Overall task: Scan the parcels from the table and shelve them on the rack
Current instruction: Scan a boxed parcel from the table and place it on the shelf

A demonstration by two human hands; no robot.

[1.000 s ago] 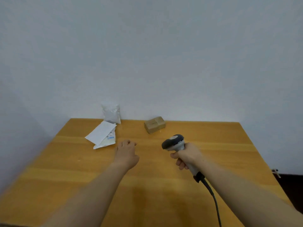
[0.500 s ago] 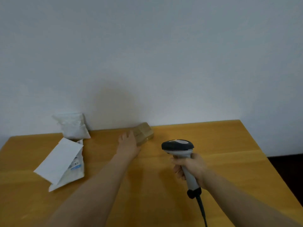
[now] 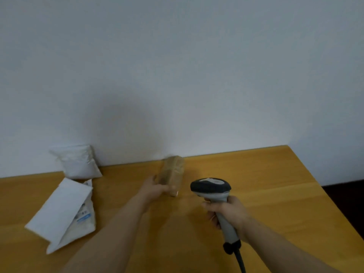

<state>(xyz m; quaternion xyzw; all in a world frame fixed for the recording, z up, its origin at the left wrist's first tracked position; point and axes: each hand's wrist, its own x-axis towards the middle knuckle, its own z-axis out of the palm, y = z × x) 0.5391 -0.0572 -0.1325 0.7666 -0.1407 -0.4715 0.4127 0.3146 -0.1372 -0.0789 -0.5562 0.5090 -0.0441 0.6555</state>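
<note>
Barely begun, I judge: left hand (image 3: 155, 191) curls round the brown parcel (image 3: 173, 173), right hand (image 3: 226, 212) grips the scanner (image 3: 210, 187), white parcels (image 3: 61, 211) on the left wait

View: one head-worn camera, facing forward and slightly down.
Upper frame: wall (image 3: 177, 66), beyond the table's far edge.
Lower frame: table (image 3: 275, 184), near; forearms (image 3: 110, 233) enter from the bottom edge.

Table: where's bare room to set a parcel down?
Widest bare patch: table right of the scanner, out to the right edge. Smaller strip along the wall between white bag and brown box. Crowded at left: stacked white mailers in front of the bag.
</note>
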